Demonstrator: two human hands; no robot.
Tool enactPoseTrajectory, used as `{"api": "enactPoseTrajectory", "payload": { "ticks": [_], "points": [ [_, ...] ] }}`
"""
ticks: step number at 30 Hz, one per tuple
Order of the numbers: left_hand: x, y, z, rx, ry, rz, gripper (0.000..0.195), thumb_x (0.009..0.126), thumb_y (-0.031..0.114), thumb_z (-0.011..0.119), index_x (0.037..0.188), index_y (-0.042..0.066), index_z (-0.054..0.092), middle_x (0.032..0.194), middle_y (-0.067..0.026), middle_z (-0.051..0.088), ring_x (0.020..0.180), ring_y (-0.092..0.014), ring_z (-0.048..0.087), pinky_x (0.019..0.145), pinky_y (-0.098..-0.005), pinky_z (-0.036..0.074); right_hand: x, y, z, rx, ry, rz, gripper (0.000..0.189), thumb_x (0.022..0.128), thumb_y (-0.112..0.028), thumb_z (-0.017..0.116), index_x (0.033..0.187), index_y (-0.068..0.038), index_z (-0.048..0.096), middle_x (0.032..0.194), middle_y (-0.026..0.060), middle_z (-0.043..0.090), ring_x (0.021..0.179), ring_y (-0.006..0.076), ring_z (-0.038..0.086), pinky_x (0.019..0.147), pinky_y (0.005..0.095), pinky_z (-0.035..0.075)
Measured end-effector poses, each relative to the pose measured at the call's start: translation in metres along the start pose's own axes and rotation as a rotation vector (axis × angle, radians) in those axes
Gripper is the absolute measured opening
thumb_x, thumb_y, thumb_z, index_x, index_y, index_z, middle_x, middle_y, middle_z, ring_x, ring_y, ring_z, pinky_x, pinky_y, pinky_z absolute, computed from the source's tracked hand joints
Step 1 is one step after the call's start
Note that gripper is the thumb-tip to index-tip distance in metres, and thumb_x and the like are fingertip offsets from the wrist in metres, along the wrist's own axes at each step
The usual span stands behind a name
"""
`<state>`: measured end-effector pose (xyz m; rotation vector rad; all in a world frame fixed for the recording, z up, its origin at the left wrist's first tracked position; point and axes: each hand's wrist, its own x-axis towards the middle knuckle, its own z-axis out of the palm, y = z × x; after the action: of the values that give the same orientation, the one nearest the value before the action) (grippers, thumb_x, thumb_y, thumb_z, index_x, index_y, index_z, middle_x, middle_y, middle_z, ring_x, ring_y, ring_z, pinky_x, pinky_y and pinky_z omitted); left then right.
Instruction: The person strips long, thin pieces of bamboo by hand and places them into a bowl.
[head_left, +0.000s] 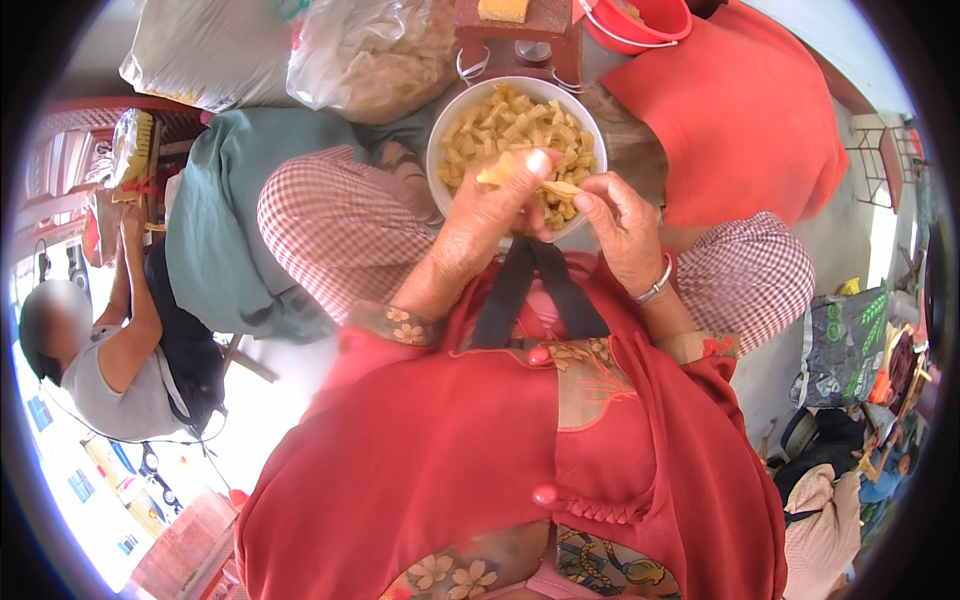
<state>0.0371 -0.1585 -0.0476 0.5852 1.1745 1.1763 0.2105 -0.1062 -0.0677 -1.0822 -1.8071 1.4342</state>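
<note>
A round white tub (433, 159) sits between my knees, filled with short, ridged, pale-yellow pieces (517, 120) that look like food. Over its near side, my left hand (487, 206) grips a yellow piece (495, 171) between thumb and fingers. My right hand (624, 229), with a silvery bangle at the wrist, pinches the right end of a thin yellow strip (561, 188). The strip's other end reaches my left fingers, which partly hide it. Both hands are above the heap, close together.
A small red-brown stool (517, 30) bearing a yellow block (503, 9) stands just beyond the tub. Filled plastic bags (375, 60) lie at upper left, and a red bucket (637, 26) at upper right. To the left, a person (135, 360) sits working at a wooden stand.
</note>
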Motion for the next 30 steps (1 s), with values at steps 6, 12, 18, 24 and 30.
{"api": "enactPoseTrajectory", "payload": {
  "ticks": [6, 12, 18, 24, 30],
  "points": [
    [0.008, -0.004, -0.008, -0.025, 0.078, -0.087, 0.02, 0.086, 0.022, 0.065, 0.092, 0.003, 0.061, 0.062, 0.0005, 0.053, 0.045, -0.006, 0.044, 0.04, -0.0198, 0.038, 0.006, 0.014, 0.015, 0.105, -0.095, 0.029, 0.021, 0.09, -0.02, 0.058, 0.093, 0.0, 0.057, 0.069, 0.0099, 0.056, 0.063, 0.0117, 0.051, 0.06, 0.0279, 0.043],
    [0.012, 0.0, -0.023, -0.203, 0.09, -0.018, 0.011, 0.085, 0.014, 0.066, 0.085, 0.006, 0.059, 0.061, 0.003, 0.05, 0.043, -0.003, 0.038, 0.037, -0.0188, 0.03, 0.025, -0.004, 0.019, 0.028, -0.272, -0.023, 0.028, 0.093, -0.023, 0.05, 0.08, 0.001, 0.056, 0.067, 0.0111, 0.055, 0.063, 0.0171, 0.055, 0.063, 0.0291, 0.044],
    [0.021, 0.032, -0.038, -0.315, 0.119, 0.109, 0.007, 0.086, 0.01, 0.064, 0.085, 0.009, 0.057, 0.057, 0.0077, 0.036, 0.044, -0.002, 0.027, 0.04, -0.0187, 0.024, 0.047, -0.033, -0.003, -0.122, -0.252, -0.114, 0.032, 0.095, -0.024, 0.049, 0.073, -0.001, 0.053, 0.061, 0.0083, 0.05, 0.055, 0.0158, 0.048, 0.054, 0.0287, 0.038],
    [0.077, 0.095, -0.027, -0.124, 0.152, 0.292, 0.005, 0.087, 0.013, 0.063, 0.085, 0.01, 0.059, 0.06, 0.0087, 0.04, 0.047, -0.002, 0.031, 0.043, -0.0188, 0.028, 0.127, -0.065, -0.034, -0.307, -0.115, -0.32, 0.032, 0.093, -0.029, 0.05, 0.078, -0.002, 0.057, 0.062, 0.0146, 0.054, 0.057, 0.0304, 0.057, 0.054, 0.0355, 0.043],
    [0.142, 0.148, -0.022, -0.006, 0.181, 0.438, 0.008, 0.088, 0.013, 0.06, 0.082, 0.007, 0.059, 0.059, 0.0065, 0.044, 0.047, -0.002, 0.035, 0.042, -0.0191, 0.029, 0.212, -0.085, -0.057, -0.684, 0.019, -0.437, 0.034, 0.093, -0.037, 0.046, 0.081, -0.007, 0.057, 0.065, 0.0165, 0.056, 0.063, 0.0349, 0.056, 0.056, 0.0422, 0.041]
  ]
}}
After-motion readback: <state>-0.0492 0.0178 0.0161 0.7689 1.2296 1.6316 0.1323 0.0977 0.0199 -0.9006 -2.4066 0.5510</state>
